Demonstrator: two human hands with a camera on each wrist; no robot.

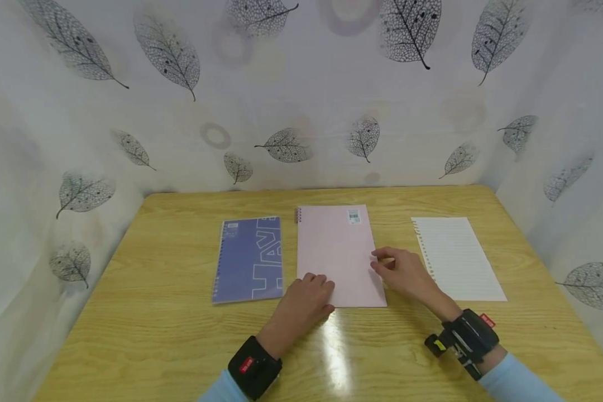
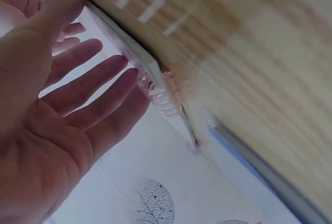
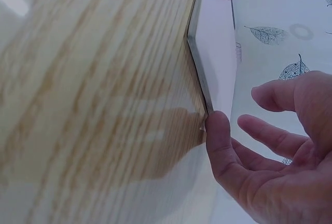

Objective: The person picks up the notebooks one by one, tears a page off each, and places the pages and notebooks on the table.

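A pink spiral notebook (image 1: 331, 245) lies closed in the middle of the table, its small coil at the upper left and a white label (image 1: 354, 216) at the upper right. Across its lower left part rests my left hand (image 1: 304, 298), fingers bent loosely over the cover. The left wrist view has that hand's thumb (image 2: 67, 11) at the notebook's edge and the fingers spread apart. My right hand (image 1: 407, 273) is at the notebook's right edge. In the right wrist view one fingertip (image 3: 218, 123) touches that edge, while the other fingers stand apart from it.
To the left lies a blue-purple spiral notebook (image 1: 238, 259) with large white outlined letters. White lined, hole-punched paper (image 1: 459, 259) is on the right, beside my right hand. The wooden table (image 1: 166, 329) is backed by a leaf-patterned curtain (image 1: 326, 111).
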